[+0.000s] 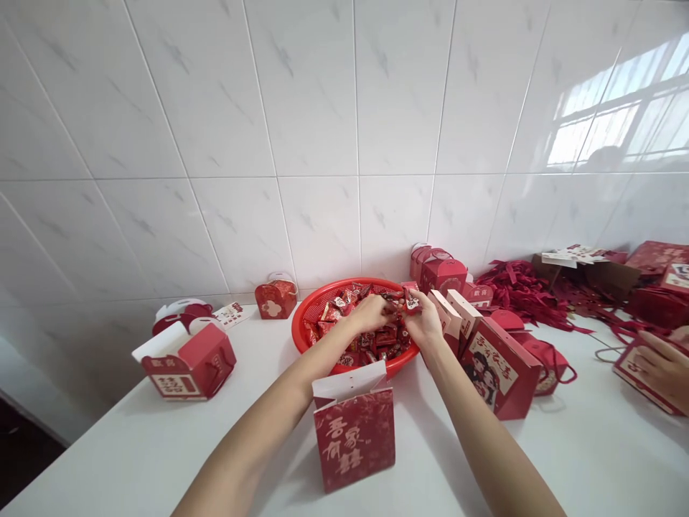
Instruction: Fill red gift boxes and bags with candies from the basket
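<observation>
A red plastic basket (299,332) full of wrapped candies (344,310) stands near the wall. Over its right half reaches my left hand (372,314), fingers curled down among the candies; what they pinch is hidden. At the basket's right rim, my right hand (424,322) holds a red wrapped candy (412,301) with white lettering between thumb and fingers. Between my forearms, in front of the basket, an upright dark red gift box (355,438) with pale characters has its white top flaps raised.
Left, an open red gift box (197,362) and a small closed box (275,298) stand on the white table (258,459). Several gift boxes (498,366) crowd the right side, before red ribbons (514,291). Far right, another person's hand (664,366) rests on a box.
</observation>
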